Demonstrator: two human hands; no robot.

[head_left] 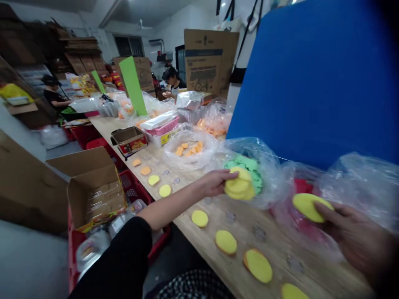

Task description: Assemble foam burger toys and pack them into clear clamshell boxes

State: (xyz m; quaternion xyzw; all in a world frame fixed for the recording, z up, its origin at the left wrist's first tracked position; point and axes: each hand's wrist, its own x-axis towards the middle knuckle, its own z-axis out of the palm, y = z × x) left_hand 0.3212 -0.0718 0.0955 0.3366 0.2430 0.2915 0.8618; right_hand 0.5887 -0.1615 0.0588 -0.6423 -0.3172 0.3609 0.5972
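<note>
My left hand [215, 182] reaches over the table and grips a small stack of flat yellow discs [239, 187], slightly blurred. Behind that stack, a clear plastic bag [268, 182] holds green pieces [246, 161]. At the right, my right hand [352, 232] pinches a yellow disc [311, 207] between thumb and fingers, above a bag with pink-red contents [304, 226]. Along the near table edge runs a row of discs; a yellow disc [258, 265] there lies on an orange one. Farther up the row are bare orange discs [145, 170]. Small clear pieces [259, 232] lie beside the row.
An open bag of orange pieces [191, 148], a dark open-topped box [130, 140] and a pink tray [162, 126] stand farther along the table [202, 238]. A blue panel [318, 83] rises at the right. An open carton [96, 187] sits lower left. Other people work at the back.
</note>
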